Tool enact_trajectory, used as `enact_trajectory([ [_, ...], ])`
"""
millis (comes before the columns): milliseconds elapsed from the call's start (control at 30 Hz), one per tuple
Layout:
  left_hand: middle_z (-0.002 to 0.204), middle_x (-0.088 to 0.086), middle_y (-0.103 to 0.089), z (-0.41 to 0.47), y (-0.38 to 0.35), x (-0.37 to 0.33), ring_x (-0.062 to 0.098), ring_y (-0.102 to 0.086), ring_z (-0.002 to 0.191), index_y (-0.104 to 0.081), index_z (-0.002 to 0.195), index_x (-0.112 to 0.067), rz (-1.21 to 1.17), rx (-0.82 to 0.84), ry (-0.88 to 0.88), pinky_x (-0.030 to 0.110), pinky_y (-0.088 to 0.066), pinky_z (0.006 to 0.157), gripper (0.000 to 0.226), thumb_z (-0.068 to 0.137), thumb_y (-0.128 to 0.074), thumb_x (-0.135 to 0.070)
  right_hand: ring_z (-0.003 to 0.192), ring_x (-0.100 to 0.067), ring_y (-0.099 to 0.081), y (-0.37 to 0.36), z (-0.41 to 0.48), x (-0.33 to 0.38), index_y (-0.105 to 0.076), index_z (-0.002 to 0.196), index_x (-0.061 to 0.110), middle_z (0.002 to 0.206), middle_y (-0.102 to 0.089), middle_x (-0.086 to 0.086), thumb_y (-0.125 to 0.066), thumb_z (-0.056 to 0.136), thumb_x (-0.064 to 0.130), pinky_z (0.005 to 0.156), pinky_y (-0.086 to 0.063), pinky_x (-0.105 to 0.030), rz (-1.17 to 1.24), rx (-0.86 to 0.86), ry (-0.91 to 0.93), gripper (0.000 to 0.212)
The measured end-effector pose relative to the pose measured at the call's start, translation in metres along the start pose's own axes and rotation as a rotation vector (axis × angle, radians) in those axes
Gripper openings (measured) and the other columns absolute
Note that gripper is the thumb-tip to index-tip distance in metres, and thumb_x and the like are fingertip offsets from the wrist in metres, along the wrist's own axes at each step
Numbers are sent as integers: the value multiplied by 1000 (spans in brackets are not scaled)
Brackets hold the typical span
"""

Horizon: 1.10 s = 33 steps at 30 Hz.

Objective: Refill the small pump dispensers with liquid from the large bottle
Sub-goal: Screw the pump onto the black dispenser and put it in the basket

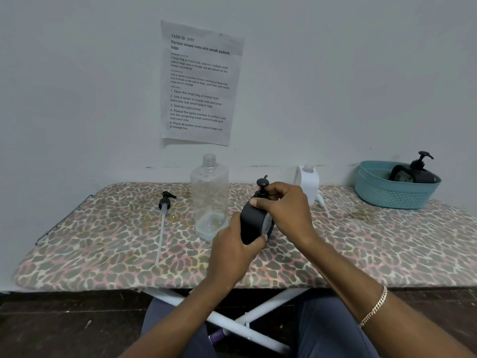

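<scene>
Black dispenser (254, 223) grasped by the left hand (232, 251), right hand (286, 210) clasping its pump (262, 186).

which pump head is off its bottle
The pump head lying on the board left of the clear bottle, its long tube bare. The other two sit on the held dispenser and the second dispenser in the teal basket.

Both hands on the black dispenser (254, 224)
Left hand (232, 251) grips its lower body from the left; right hand (286, 210) curls over its top, thumb at the pump collar, wrist bent.
</scene>
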<state>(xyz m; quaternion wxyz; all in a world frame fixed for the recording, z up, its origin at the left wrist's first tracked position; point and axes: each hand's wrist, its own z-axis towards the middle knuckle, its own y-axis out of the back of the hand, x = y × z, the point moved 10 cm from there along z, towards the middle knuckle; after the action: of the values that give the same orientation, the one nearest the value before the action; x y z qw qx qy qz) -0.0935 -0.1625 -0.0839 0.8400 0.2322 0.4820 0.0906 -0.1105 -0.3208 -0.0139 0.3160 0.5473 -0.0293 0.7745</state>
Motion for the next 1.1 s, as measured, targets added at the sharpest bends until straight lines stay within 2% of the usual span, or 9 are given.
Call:
enact_trajectory([
  [100, 80, -11, -66, -1, 1, -2, 5, -63, 71, -57, 115, -25, 20, -19, -12, 21, -46, 56, 40, 86, -81, -40, 77, 4, -68, 1, -3, 4, -81, 90, 18, 82, -75, 12, -90, 77, 18, 66, -48, -6, 2, -35, 17, 16],
  [267, 73, -12, -60, -3, 4, -5, 1, -60, 67, -56, 111, -24, 78, -61, -29, 14, -40, 55, 40, 85, -81, -40, 78, 7, -67, 0, -9, 8, -77, 84, 21, 79, -73, 15, -88, 79, 15, 68, -46, -4, 15, -69, 51, 13],
  [500, 75, -12, -62, -4, 5, -6, 1, -62, 69, -55, 108, -27, 66, -63, -11, 14, -41, 55, 37, 85, -81, -40, 82, 4, -68, -4, -3, 6, -77, 89, 23, 84, -74, 14, -88, 79, 19, 70, -49, -5, 26, -26, 66, 15],
  [633, 82, -13, -66, -3, 6, -5, 2, -64, 72, -56, 113, -28, 54, -47, 7, 16, -46, 57, 38, 88, -79, -44, 79, -1, -69, -7, 8, -4, -78, 94, 21, 85, -74, 11, -91, 78, 25, 75, -52, -15, 73, 88, 35, 22],
  [733, 85, -13, -68, -4, 5, -4, 2, -65, 74, -56, 113, -31, 29, -40, 19, 18, -50, 60, 37, 88, -79, -44, 84, -4, -71, -10, 13, -7, -79, 97, 22, 86, -75, 14, -91, 79, 28, 81, -53, -24, 79, 167, 40, 23],
  [800, 89, -14, -69, -3, 6, -1, 0, -67, 78, -55, 114, -35, 2, -38, 35, 22, -56, 65, 37, 87, -79, -42, 97, 0, -70, -11, 17, -10, -80, 103, 27, 95, -76, 20, -90, 80, 32, 90, -54, -30, 66, 224, 28, 25],
  [900, 92, -13, -70, -1, 6, 1, 1, -68, 81, -57, 112, -36, -46, -32, 52, 24, -58, 68, 36, 85, -80, -35, 121, -4, -65, -14, 22, -19, -77, 117, 37, 120, -73, 21, -84, 80, 51, 110, -50, -46, -20, 350, 0, 40],
  [1000, 96, -11, -62, 0, 6, 0, 2, -60, 84, -58, 106, -33, -44, -23, 48, 17, -48, 64, 32, 81, -78, -32, 125, -5, -64, -18, 21, -20, -75, 125, 34, 130, -71, 18, -81, 85, 49, 115, -47, -47, -68, 505, 0, 43],
  [1100, 98, -8, -63, 2, 6, 3, 6, -61, 84, -60, 107, -32, -88, -19, 58, 22, -50, 67, 31, 81, -77, -29, 128, -6, -62, -14, 18, -18, -72, 129, 35, 133, -69, 19, -82, 86, 45, 116, -44, -48, -90, 637, 10, 46],
])
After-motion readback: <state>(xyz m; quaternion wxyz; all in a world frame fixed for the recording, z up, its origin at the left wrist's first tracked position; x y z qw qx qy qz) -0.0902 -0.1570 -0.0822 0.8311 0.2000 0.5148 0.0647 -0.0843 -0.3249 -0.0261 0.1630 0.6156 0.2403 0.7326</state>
